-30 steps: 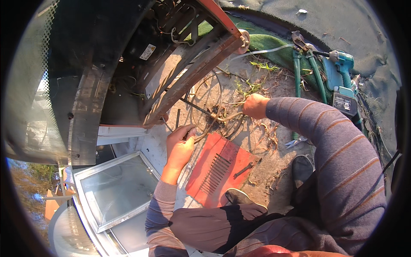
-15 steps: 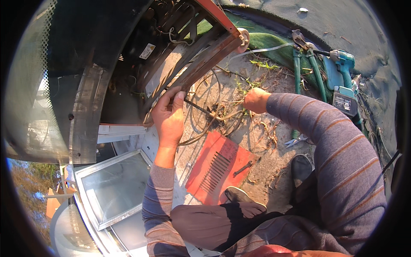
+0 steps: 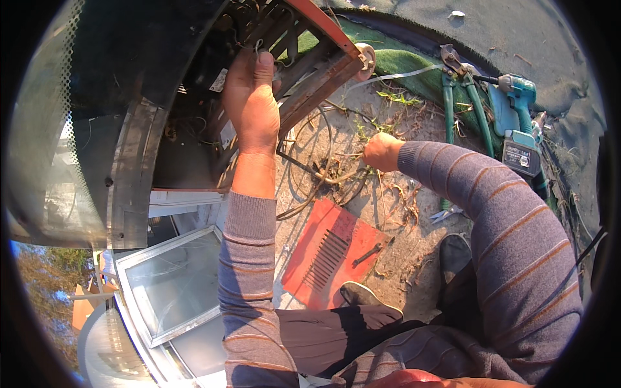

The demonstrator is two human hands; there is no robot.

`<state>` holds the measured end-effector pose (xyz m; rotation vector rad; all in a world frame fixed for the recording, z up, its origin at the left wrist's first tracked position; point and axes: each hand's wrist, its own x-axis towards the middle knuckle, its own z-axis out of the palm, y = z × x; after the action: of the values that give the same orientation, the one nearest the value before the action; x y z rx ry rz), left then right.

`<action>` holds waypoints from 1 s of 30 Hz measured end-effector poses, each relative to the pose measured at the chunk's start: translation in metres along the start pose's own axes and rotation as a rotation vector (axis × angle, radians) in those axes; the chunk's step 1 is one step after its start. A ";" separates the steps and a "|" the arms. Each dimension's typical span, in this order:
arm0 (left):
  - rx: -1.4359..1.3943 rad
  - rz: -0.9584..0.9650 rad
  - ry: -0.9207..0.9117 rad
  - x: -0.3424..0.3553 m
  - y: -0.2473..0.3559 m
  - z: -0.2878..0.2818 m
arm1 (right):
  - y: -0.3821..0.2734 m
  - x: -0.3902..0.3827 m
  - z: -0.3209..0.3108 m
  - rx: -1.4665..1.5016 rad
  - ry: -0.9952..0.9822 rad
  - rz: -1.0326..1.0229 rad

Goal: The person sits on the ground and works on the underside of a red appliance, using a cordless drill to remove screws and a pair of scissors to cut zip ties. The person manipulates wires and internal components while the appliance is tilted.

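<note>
My left hand [image 3: 253,110] is raised into the open underside of a metal cabinet with a rusty red frame [image 3: 323,87]. Its thumb points up beside a thin pale wire [image 3: 259,45], and the partly hidden fingers curl around something I cannot make out. Lower and to the right, my right hand [image 3: 381,152] is closed in a fist above the ground. A thin light-coloured piece [image 3: 349,154] shows at its left side; whether the fist holds it is unclear. Near it, a dark cable [image 3: 310,169] lies looped over dry soil and weeds.
A slotted red panel [image 3: 304,258] lies on the ground with a dark wrench [image 3: 367,255] on it. Green-handled bolt cutters [image 3: 475,107], a teal cordless drill [image 3: 517,97] and scissor-like blades [image 3: 446,215] lie right. White-framed glass panes [image 3: 171,284] lean at lower left.
My left hand has moved up from the cabinet's lower edge, where the dark cable was, into its wiring space. My right fist has shifted slightly left.
</note>
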<state>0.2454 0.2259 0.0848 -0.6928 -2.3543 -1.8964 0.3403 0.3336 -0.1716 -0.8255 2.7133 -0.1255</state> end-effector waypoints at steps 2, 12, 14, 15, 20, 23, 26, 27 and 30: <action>-0.032 0.003 -0.047 0.005 -0.002 0.002 | 0.000 -0.001 0.000 0.012 -0.001 0.003; -0.131 -0.259 -0.019 0.047 -0.011 0.014 | 0.004 0.004 0.009 0.049 0.011 0.018; -0.145 -0.265 -0.027 0.053 -0.015 0.011 | 0.006 0.004 0.009 0.048 0.003 0.012; -0.147 -0.274 -0.033 0.055 -0.017 0.009 | 0.007 0.005 0.009 0.041 0.004 0.004; -0.166 -0.385 -0.037 0.066 -0.016 0.000 | 0.007 0.006 0.009 0.061 -0.004 0.018; -0.065 -0.378 -0.032 0.067 -0.009 0.005 | 0.002 0.007 0.007 0.068 -0.027 0.020; 0.002 -0.346 -0.003 0.072 -0.004 0.020 | -0.006 0.007 0.004 0.038 -0.031 -0.006; 0.003 -0.339 0.003 0.075 -0.003 0.027 | -0.008 0.007 0.004 0.019 -0.053 -0.012; -0.046 -0.280 -0.019 0.095 0.000 0.045 | -0.012 0.004 0.004 0.021 -0.044 -0.030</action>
<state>0.1710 0.2975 0.1021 -0.4015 -2.5417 -2.0611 0.3447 0.3208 -0.1744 -0.8528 2.6550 -0.1409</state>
